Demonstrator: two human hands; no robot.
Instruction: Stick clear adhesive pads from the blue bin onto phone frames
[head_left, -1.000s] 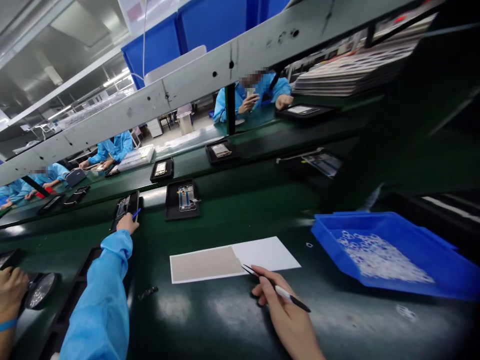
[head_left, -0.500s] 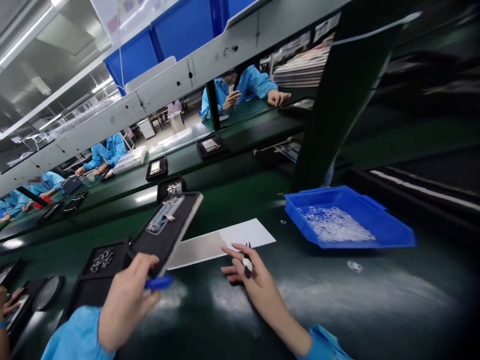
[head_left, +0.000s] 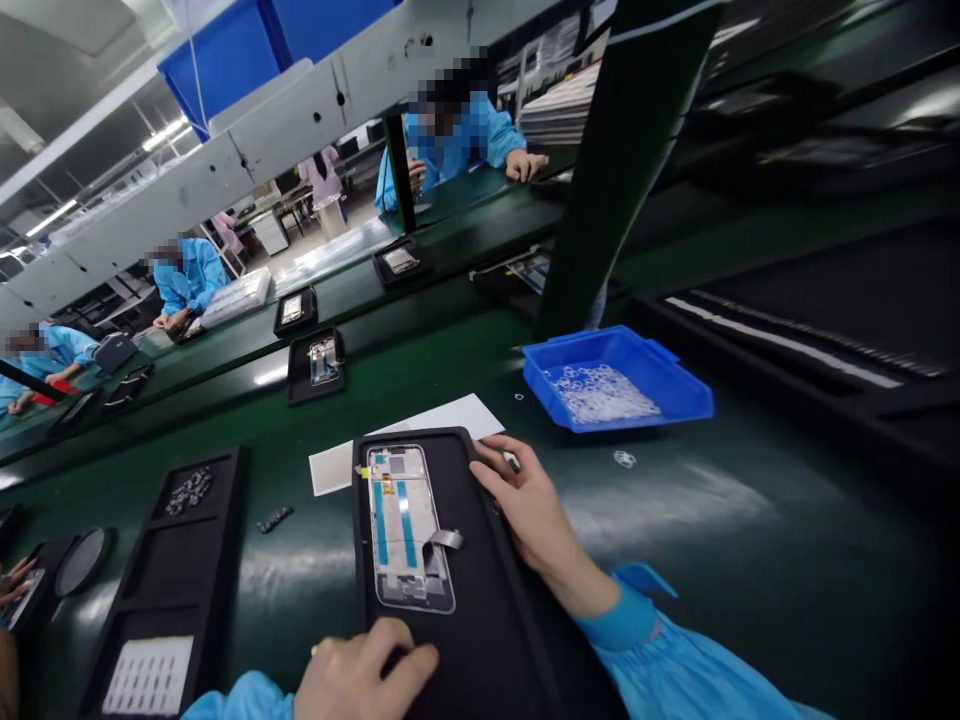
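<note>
A black tray (head_left: 487,630) lies tilted in front of me, holding an opened phone body (head_left: 394,560) with blue strips and a loose grey flex tab. My left hand (head_left: 364,670) is curled over the tray's near left edge, thumb and forefinger against it. My right hand (head_left: 525,510) has its fingers bent along the right rim. A small black-and-white thing (head_left: 512,462) pokes out between those fingers; its kind does not show. Behind the tray, its far edge covers part of a white sheet (head_left: 469,412).
To the right stands a blue bin (head_left: 615,385) of small clear rings, with a few loose ones (head_left: 624,459) nearby. At left is a compartment tray (head_left: 229,480) with small black parts. Phone trays (head_left: 315,365) line the bench beyond. A green post (head_left: 622,150) rises behind the bin.
The tray, tipped up in my left hand before, has come down nearer and in front of me. My right hand has moved to its right rim. The view has shifted too.
</note>
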